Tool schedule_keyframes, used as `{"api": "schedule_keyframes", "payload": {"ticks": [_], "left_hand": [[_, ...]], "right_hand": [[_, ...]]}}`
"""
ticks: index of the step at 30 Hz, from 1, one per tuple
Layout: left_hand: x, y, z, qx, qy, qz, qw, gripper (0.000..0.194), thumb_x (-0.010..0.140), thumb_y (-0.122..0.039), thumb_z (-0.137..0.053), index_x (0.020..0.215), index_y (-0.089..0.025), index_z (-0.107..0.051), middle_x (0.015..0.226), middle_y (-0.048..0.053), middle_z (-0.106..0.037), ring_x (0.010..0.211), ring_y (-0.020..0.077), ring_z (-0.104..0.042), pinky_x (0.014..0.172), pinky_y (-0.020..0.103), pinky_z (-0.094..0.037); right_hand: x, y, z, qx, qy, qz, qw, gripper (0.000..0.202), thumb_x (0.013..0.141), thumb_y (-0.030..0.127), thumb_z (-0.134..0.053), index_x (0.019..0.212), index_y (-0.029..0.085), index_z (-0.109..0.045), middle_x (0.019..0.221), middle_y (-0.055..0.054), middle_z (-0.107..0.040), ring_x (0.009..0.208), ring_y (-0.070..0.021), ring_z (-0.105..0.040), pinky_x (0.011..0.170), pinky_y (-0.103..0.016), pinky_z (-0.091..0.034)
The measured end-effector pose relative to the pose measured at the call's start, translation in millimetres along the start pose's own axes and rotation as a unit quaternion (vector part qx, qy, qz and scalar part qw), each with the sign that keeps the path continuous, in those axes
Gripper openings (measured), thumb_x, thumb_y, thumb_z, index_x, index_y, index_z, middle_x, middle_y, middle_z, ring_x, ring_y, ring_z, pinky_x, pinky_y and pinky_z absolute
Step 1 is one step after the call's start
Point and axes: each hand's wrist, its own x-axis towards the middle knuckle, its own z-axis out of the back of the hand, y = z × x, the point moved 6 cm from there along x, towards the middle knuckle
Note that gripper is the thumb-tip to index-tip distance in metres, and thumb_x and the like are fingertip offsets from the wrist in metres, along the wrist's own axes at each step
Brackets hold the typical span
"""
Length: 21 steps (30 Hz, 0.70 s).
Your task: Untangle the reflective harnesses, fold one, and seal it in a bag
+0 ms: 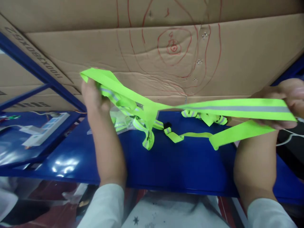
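At 9 o'clock, far out: long white block (49, 128) lying on a blue surface, just past the slanting blue frame bar (53, 87). Closer in, toward 10: left hand (93, 98) up above the table (171, 167), grip curled closed on a fold of the lime-green strap (152, 110). Below and right of those fingers: loose folds of same strap, grey stripe showing in places. At 9, near centre: clear plastic bag (124, 122) on the table, partly behind the folds, more green banding there too. From centre toward 3: strap stretched nearly straight between both hands, one twist close to centre. Toward 1, behind: cardboard sheet (249, 60) with hand-drawn red rings (174, 47). At 3, partway out: second green bundle (207, 118) on the table, partly behind the stretched run. At 3, far out: right hand (287, 90), blurred, strap across it; can't tell if pinched in the grip or just looped over. Slack run hanging from there, down to a fold at 4, then back toward centre. Just past 3, at the edge: white cable (286, 142).
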Motion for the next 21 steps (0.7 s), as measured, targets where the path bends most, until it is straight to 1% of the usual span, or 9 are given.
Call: {"api": "schedule_keyframes", "payload": {"ticks": [3, 5, 7, 9, 12, 15, 16, 18, 21], "left_hand": [[1, 2, 2.3, 0.012, 0.026, 0.004, 1.0, 0.025, 0.075, -0.044, -0.065, 0.081, -0.024, -0.049, 0.058, -0.007, -0.042, 0.06, 0.0113, -0.048, 0.062, 0.028, -0.045], [1, 2, 3.1, 0.017, 0.025, 0.004, 1.0, 0.023, 0.075, -0.042, -0.064, 0.084, -0.024, -0.052, 0.06, -0.006, -0.046, 0.062, 0.0121, -0.05, 0.064, 0.029, -0.047], [0, 0, 1.8, 0.017, 0.023, -0.002, 1.0, 0.025, 0.075, -0.041, -0.065, 0.09, -0.023, -0.055, 0.072, -0.004, -0.059, 0.073, 0.0129, -0.057, 0.075, 0.03, -0.052], [-3, -2, -3.6, 0.002, 0.041, -0.001, 0.999, 0.03, 0.074, -0.04, -0.068, 0.095, -0.021, -0.058, 0.084, -0.003, -0.066, 0.082, 0.0137, -0.061, 0.084, 0.032, -0.054], [-11, -8, -17.0, -0.055, 0.086, -0.001, 0.995, 0.027, 0.075, -0.035, -0.073, 0.095, -0.02, -0.061, 0.086, -0.002, -0.068, 0.082, 0.0138, -0.063, 0.081, 0.03, -0.054], [-25, -17, -35.2, -0.131, 0.137, 0.008, 0.982, 0.022, 0.078, -0.033, -0.076, 0.093, -0.021, -0.065, 0.083, -0.002, -0.07, 0.078, 0.0132, -0.064, 0.076, 0.028, -0.053], [-30, -20, -41.8, -0.144, 0.154, 0.015, 0.977, 0.021, 0.08, -0.033, -0.076, 0.094, -0.021, -0.066, 0.083, -0.002, -0.07, 0.078, 0.0137, -0.064, 0.074, 0.028, -0.054], [-40, -24, -53.9, -0.146, 0.181, 0.024, 0.972, 0.016, 0.084, -0.033, -0.073, 0.095, -0.022, -0.069, 0.084, 0.0, -0.071, 0.077, 0.0153, -0.065, 0.071, 0.029, -0.054], [-53, -30, -66.9, -0.134, 0.205, 0.024, 0.969, 0.01, 0.089, -0.029, -0.067, 0.092, -0.021, -0.073, 0.084, 0.004, -0.071, 0.074, 0.0169, -0.066, 0.068, 0.03, -0.055]], "right_hand": [[-10, 10, 16, 0.049, -0.176, 0.092, 0.979, 0.115, 0.023, 0.116, -0.019, 0.107, 0.054, -0.067, 0.072, -0.009, -0.066, 0.067, -0.0308, -0.067, 0.047, -0.043, -0.04], [-23, 25, 10, 0.07, -0.167, 0.108, 0.978, 0.104, 0.025, 0.115, -0.034, 0.1, 0.052, -0.068, 0.061, -0.006, -0.06, 0.063, -0.0272, -0.066, 0.046, -0.039, -0.04], [-31, 42, -8, 0.057, -0.061, 0.08, 0.993, 0.088, 0.039, 0.111, -0.047, 0.092, 0.044, -0.07, 0.049, -0.001, -0.05, 0.051, -0.0186, -0.06, 0.046, -0.031, -0.039], [-35, 49, -39, -0.04, 0.132, -0.006, 0.99, 0.071, 0.065, 0.099, -0.058, 0.094, 0.036, -0.073, 0.053, -0.001, -0.058, 0.051, -0.0141, -0.06, 0.05, -0.027, -0.042], [-37, 36, -84, -0.213, 0.347, -0.098, 0.908, 0.048, 0.09, 0.068, -0.063, 0.12, 0.032, -0.076, 0.104, -0.011, -0.078, 0.084, -0.0227, -0.073, 0.069, -0.035, -0.059], [-22, 6, -124, -0.289, 0.355, -0.153, 0.876, 0.034, 0.089, 0.037, -0.068, 0.12, 0.022, -0.073, 0.098, -0.015, -0.078, 0.071, -0.0268, -0.073, 0.057, -0.038, -0.058], [-22, -6, -140, -0.338, 0.373, -0.169, 0.847, 0.033, 0.09, 0.029, -0.064, 0.121, 0.02, -0.071, 0.097, -0.014, -0.078, 0.068, -0.0254, -0.073, 0.058, -0.038, -0.059], [-23, -21, -174, -0.364, 0.386, -0.16, 0.832, 0.035, 0.09, 0.023, -0.063, 0.124, 0.016, -0.068, 0.087, -0.013, -0.078, 0.065, -0.0268, -0.074, 0.061, -0.039, -0.059], [-31, -24, -226, -0.377, 0.373, -0.071, 0.845, 0.042, 0.09, 0.025, -0.069, 0.13, 0.015, -0.066, 0.12, -0.02, -0.075, 0.105, -0.0361, -0.074, 0.088, -0.046, -0.058]]}}
